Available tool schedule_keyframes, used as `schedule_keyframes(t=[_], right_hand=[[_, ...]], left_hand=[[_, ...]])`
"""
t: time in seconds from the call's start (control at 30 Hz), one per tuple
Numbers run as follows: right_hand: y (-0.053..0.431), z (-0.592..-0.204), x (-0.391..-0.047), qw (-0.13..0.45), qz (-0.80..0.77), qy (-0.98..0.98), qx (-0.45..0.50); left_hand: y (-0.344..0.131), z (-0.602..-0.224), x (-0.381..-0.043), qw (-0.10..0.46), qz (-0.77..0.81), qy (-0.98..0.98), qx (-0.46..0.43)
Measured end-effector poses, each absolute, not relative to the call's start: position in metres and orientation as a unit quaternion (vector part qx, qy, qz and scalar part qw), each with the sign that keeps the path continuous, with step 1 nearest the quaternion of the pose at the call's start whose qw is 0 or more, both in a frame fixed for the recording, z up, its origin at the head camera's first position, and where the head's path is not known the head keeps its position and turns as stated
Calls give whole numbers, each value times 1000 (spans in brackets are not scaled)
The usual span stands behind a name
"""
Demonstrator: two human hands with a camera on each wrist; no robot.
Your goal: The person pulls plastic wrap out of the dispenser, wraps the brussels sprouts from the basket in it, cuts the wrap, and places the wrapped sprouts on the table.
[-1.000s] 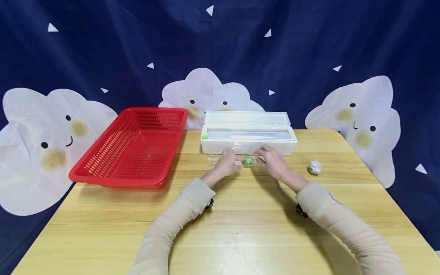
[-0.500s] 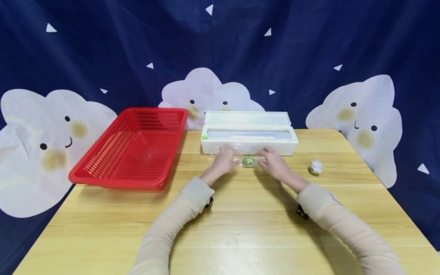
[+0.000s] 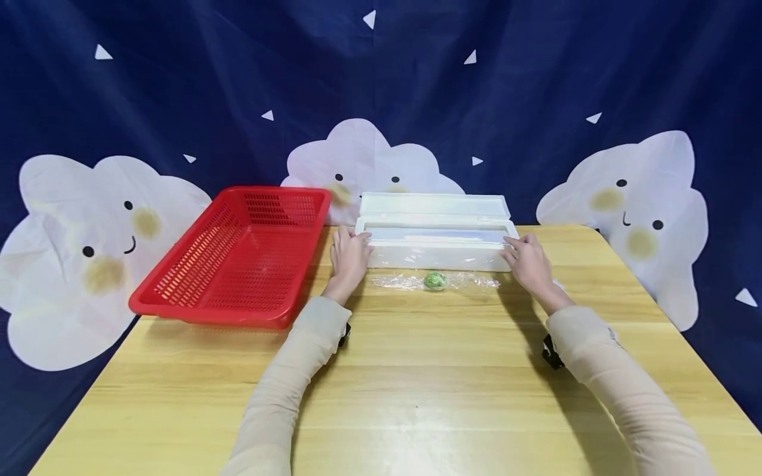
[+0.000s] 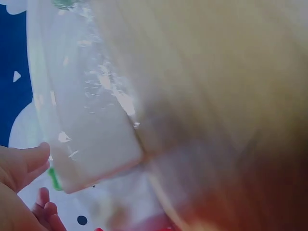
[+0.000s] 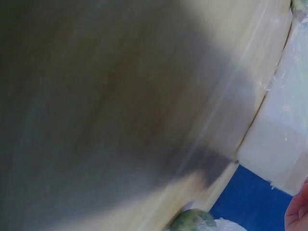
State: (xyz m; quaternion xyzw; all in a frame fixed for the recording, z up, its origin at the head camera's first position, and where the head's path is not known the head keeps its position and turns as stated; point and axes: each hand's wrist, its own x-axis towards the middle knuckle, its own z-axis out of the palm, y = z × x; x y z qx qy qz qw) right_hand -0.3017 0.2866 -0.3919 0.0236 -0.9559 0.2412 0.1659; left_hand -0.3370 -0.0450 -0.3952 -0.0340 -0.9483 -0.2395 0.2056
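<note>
A long white cling film box [image 3: 437, 256] stands at the back middle with its lid [image 3: 437, 205] raised. At its left end is my left hand [image 3: 350, 254], thumb by the front top edge and fingers apart, beside the green tab [image 4: 54, 178] seen in the left wrist view. My right hand [image 3: 528, 263] touches the front right corner, index finger on the rim. Clear film [image 3: 399, 282] hangs down the front and lies on the table. On that film sits a small round green vegetable [image 3: 435, 281], which neither hand touches.
A red perforated basket [image 3: 238, 264] stands at the left. A second small green ball [image 5: 192, 220] in clear wrap lies to the right, mostly behind my right hand in the head view. The wooden table [image 3: 381, 383] meets a blue cloud-patterned curtain [image 3: 417, 79] behind.
Both hands have left the film beside the green vegetable. They have moved apart and up to the two ends of the box. The vegetable stays in place on the film.
</note>
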Motion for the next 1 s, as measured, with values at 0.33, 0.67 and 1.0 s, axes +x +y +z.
schedule_keyframes(t=[0.33,0.67,1.0], right_hand=[[288,-396,-309,173,243,-955,2],[286,-392,-313,175,245,-953,-17],[286,-397,-313,219,265,-939,12]], left_hand=[[-48,-403,-345,200,-211,-956,-46],[-47,-401,-347,205,-251,-945,-48],[-49,-399,-348,223,-239,-943,-65]])
